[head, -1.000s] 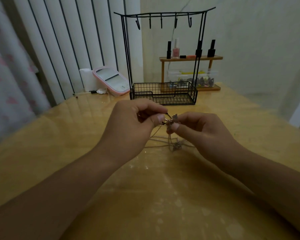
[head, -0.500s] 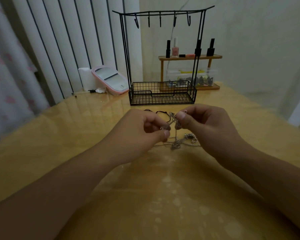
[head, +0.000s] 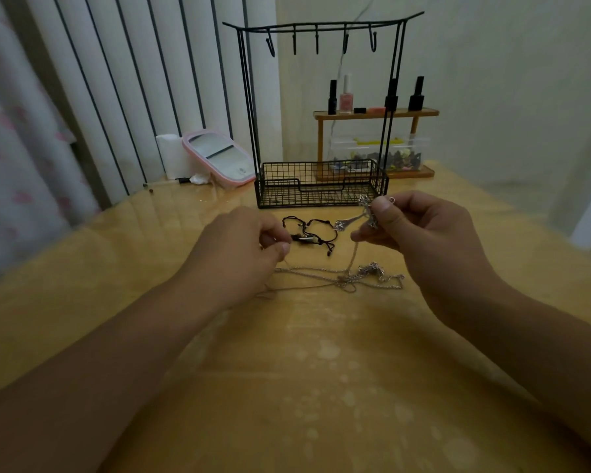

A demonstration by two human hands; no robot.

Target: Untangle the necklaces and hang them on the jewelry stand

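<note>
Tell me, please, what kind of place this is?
Probably a home vanity or dressing corner. A black jewelry stand with hooks stands on a wooden table, a small shelf behind it holds nail polish bottles, and a pink-framed mirror leans beside it.
</note>
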